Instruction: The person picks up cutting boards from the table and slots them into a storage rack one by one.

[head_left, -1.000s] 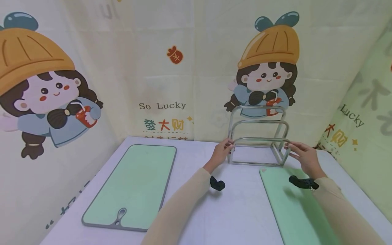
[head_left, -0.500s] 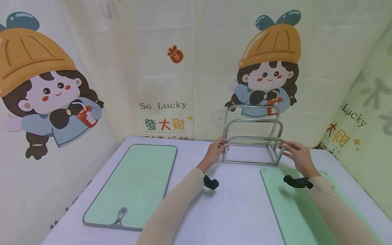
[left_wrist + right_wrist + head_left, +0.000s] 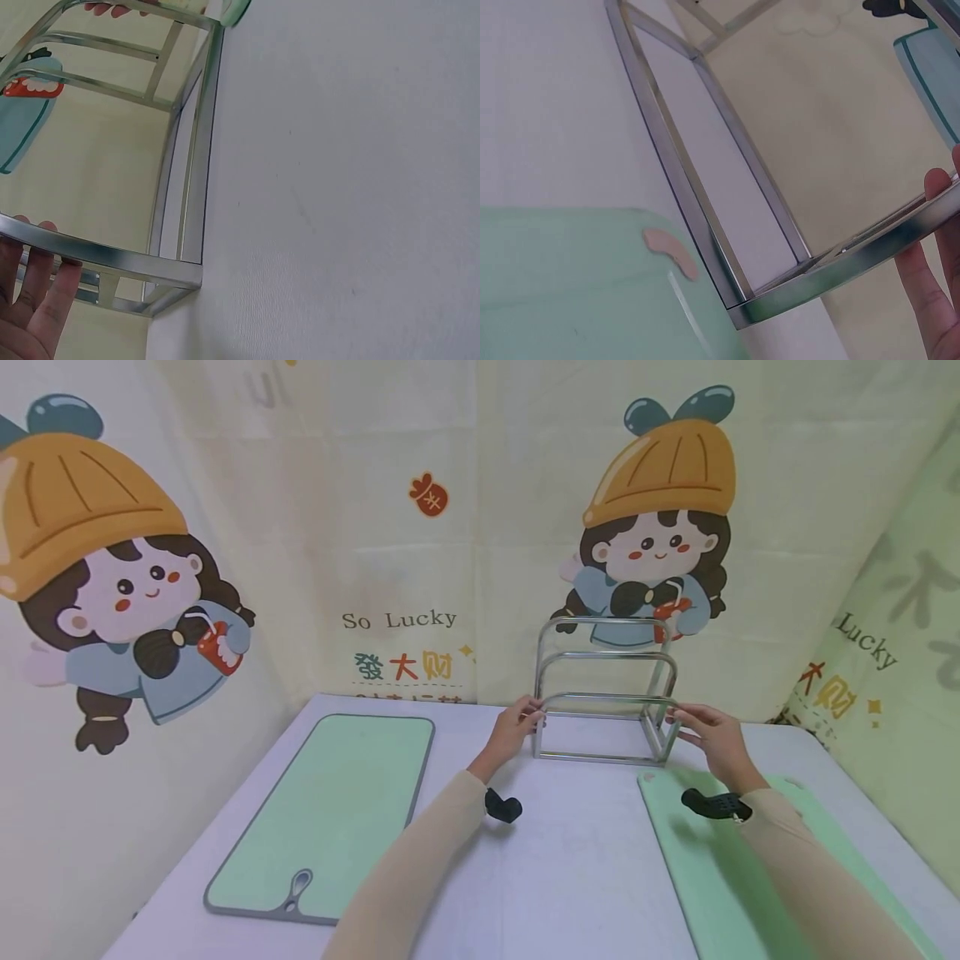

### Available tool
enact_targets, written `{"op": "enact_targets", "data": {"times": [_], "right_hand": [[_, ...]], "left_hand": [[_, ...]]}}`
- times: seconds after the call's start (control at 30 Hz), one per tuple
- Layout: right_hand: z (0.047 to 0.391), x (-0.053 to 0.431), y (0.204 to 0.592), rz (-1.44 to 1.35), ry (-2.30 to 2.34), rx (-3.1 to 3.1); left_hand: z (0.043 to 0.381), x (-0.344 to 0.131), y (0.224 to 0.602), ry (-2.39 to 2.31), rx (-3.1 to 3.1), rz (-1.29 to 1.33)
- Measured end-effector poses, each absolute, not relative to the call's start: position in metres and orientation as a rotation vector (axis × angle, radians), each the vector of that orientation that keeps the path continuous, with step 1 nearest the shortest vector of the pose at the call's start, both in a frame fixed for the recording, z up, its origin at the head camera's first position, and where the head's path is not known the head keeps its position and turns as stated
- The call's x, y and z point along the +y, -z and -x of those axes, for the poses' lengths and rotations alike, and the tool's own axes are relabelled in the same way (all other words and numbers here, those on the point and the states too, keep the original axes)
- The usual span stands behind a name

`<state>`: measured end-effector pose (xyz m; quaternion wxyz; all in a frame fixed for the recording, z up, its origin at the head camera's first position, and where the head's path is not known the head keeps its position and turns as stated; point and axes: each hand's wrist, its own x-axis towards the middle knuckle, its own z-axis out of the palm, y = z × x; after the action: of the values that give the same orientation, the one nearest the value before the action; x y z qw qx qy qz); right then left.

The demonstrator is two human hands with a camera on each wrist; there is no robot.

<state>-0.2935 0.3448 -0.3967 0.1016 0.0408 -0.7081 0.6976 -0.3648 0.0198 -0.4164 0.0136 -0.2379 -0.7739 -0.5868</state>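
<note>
A silver metal rack (image 3: 607, 698) with three upright loops stands at the back of the table, right of centre. My left hand (image 3: 508, 737) grips its left side; in the left wrist view, several fingers of that hand (image 3: 34, 307) wrap behind the side bar (image 3: 112, 256). The right side is held by my right hand (image 3: 716, 743), its thumb and fingers on either side of the bar in the right wrist view. Just in front of the rack's right corner lies a green cutting board (image 3: 693, 877), partly hidden beneath my right forearm.
A second green cutting board (image 3: 330, 810) with a grey rim and a handle hole lies flat on the left. White cloth covers the table (image 3: 555, 877). Behind hangs a printed curtain (image 3: 510, 527) with cartoon figures.
Both hands have slid the rack to the left along the table, keeping their hold on its sides. The two boards lie where they were.
</note>
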Motion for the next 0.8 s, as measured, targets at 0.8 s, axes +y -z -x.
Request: {"op": "enact_targets", "data": {"times": [0.8], "right_hand": [[0.300,0.312,0.396,-0.152,-2.013,-2.137]], "left_hand": [[0.366,-0.012,0.416,1.762,-2.414,0.666]]}}
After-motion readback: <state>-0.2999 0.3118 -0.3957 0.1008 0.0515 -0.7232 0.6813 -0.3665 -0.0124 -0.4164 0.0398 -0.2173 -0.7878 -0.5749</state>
